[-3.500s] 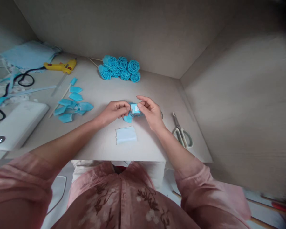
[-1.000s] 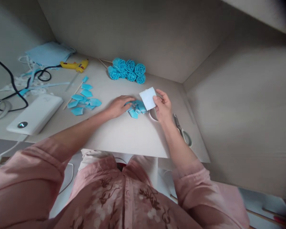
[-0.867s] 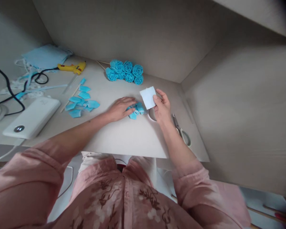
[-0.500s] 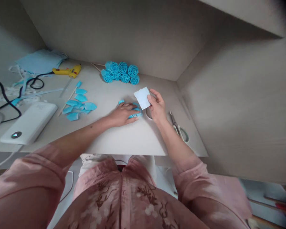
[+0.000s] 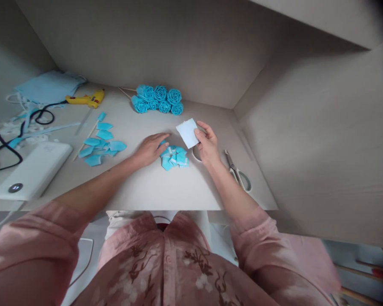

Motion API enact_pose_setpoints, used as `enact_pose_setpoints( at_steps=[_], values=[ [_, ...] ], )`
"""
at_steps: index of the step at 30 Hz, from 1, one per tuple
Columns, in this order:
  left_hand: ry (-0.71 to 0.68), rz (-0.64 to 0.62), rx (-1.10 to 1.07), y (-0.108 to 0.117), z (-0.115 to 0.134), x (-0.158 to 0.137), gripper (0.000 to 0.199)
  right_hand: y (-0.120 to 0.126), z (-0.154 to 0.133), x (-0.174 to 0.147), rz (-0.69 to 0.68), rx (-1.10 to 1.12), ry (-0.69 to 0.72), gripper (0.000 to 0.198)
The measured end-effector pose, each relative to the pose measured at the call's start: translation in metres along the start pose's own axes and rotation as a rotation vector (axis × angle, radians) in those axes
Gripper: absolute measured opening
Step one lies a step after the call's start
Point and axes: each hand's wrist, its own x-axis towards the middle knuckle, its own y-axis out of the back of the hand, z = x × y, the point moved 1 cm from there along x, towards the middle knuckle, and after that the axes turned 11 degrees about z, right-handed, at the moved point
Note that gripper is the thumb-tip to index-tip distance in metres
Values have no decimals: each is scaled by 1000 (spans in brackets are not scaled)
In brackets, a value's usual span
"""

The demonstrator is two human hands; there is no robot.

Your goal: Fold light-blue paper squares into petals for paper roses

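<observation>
Near the centre of the tabletop (image 5: 147,189), I observe two bare hands at work over a small heap of cut blue pieces (image 5: 178,157), several of which lie overlapping with pale faces or edges showing. The right hand (image 5: 207,142) pinches a pale square piece (image 5: 187,133) between thumb and fingers at its right edge; this piece is raised, slightly tilted, and lies just beyond the heap. The left hand (image 5: 150,148) is spread at the heap's left side, fingers extended and thumb apart, with nothing visible in its grasp; I cannot tell whether its thumb touches the heap. Just beside the right hand, and partly hidden by it, is a white ring (image 5: 194,155). Farther right lie scissors (image 5: 232,166), their blades directed toward the far side. At the far centre I note a cluster of blue rosettes (image 5: 159,98), with thin sticks extending to the left. Left of the hands, a second group of blue pieces (image 5: 104,145) lies beside a blue-tipped stick (image 5: 92,129). At far left is a yellow glue gun (image 5: 84,100); nearer, a white power bank (image 5: 35,168) with a small lit display.
</observation>
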Motion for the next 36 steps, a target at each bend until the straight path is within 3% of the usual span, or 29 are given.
enact_pose_setpoints(
  at_steps=[5, 7, 11, 14, 22, 36],
  values=[
    [-92, -130, -181, -5, 14, -3, 50, -3, -3, -5, -35, -59, 33, 65],
    [-80, -82, -232, -4, 19, -1, 48, -4, -5, -8, -49, -48, 20, 66],
    [105, 117, -356, 6, 19, 4, 50, -7, -9, -14, -107, -9, 17, 65],
    [196, 158, -420, 15, 21, 4, 51, -8, -12, -18, -164, -60, 64, 62],
    [261, 120, -459, 13, 25, 3, 54, -11, -17, -27, -264, -201, 151, 55],
    [234, 136, -414, 12, 26, 3, 37, -11, -17, -34, -266, -354, 281, 50]
  ],
)
